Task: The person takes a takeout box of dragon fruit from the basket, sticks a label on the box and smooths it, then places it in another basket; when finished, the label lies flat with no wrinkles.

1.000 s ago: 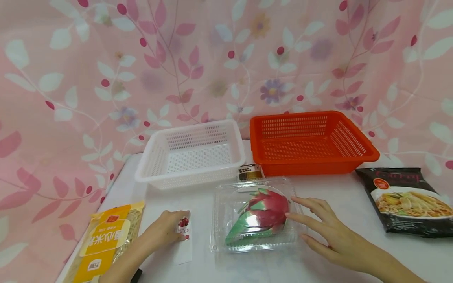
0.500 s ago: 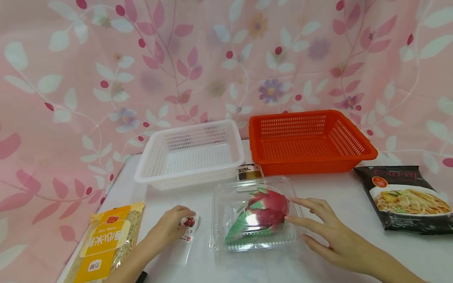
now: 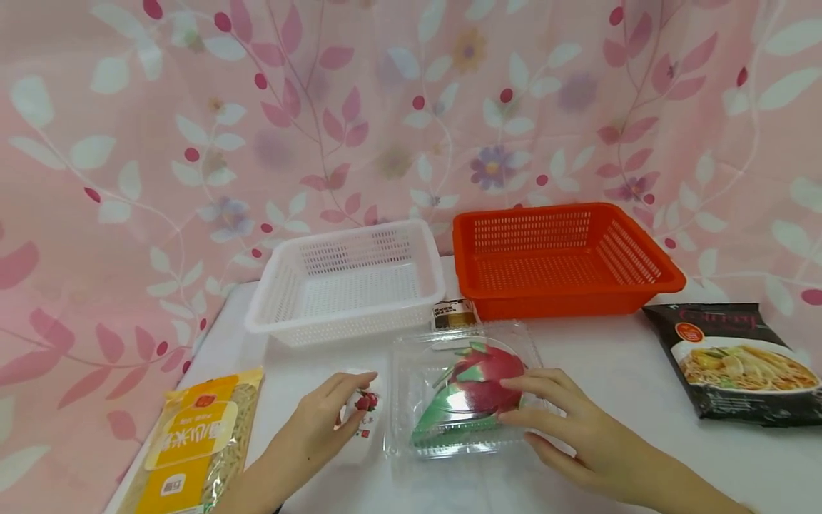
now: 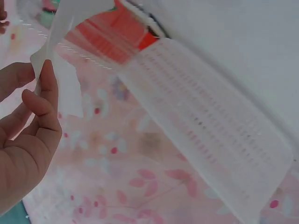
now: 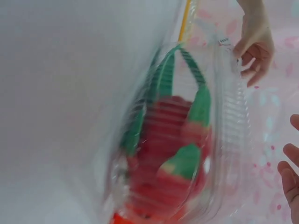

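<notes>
Item 1: printed label (image 3: 364, 421), white with red fruit artwork, located just left of the clear plastic box. The fingers of my left hand (image 3: 321, 417) pinch it between thumb and forefinger; the left wrist view shows the sheet bending. I cannot tell whether the label touches the box.

Item 2: clear plastic box (image 3: 399, 421), lying flat on the tabletop (image 3: 610, 364). Inside is 1 dragon fruit (image 3: 481, 382), red with green tips (glare on the lid hides part of it). The fingers of my right hand (image 3: 581, 428) are spread over the box's right side; I cannot confirm contact.

Item 3: 1 small packet (image 3: 453, 314), gold and dark, just behind the box and in front of the gap between 2 baskets. The white basket (image 3: 349, 321) stands at rear left, the red basket (image 3: 559, 305) at rear right.

Item 4: 1 yellow packet (image 3: 193, 435) at far left, near my left forearm; 1 black noodle packet (image 3: 738, 364) at far right, well apart from my right hand.

Backdrop: pink floral cloth (image 3: 398, 114).
</notes>
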A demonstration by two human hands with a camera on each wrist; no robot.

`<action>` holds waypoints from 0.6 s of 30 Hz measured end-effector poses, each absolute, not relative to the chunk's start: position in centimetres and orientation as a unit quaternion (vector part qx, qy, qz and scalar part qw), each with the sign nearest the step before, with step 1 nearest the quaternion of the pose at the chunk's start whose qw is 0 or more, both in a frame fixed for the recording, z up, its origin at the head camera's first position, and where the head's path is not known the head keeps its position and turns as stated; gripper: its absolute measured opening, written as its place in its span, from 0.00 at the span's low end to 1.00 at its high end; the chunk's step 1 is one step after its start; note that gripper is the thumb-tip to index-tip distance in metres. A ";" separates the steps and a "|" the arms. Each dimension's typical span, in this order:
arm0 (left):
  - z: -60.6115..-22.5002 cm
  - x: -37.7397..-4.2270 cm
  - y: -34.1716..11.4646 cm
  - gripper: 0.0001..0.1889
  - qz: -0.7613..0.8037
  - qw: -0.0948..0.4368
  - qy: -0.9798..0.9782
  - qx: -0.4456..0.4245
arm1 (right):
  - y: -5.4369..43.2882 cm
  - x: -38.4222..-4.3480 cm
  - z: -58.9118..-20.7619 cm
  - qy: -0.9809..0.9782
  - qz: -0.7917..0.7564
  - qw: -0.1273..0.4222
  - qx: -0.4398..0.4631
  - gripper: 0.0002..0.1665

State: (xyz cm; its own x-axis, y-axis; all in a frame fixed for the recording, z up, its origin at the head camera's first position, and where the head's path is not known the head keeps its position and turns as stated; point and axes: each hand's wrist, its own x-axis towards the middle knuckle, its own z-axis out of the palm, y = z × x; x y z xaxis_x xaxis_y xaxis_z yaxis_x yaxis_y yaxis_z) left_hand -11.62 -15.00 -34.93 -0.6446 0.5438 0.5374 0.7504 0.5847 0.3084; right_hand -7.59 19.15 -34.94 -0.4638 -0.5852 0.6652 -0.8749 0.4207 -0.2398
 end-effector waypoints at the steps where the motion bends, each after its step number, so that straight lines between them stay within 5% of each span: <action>1: -34.5 -10.9 -14.7 0.30 -0.255 0.214 -0.859 -0.390 | 18.9 -7.4 -34.8 -0.803 0.294 0.251 0.454 0.17; 6: -32.7 -8.7 -13.2 0.17 -0.257 0.257 -0.800 -0.477 | 17.3 -6.7 -33.8 -0.779 0.308 0.272 0.474 0.14; 18: -30.6 -6.5 -9.2 0.13 -0.285 0.296 -0.682 -0.605 | 12.9 -6.7 -32.5 -0.668 0.319 0.365 0.564 0.13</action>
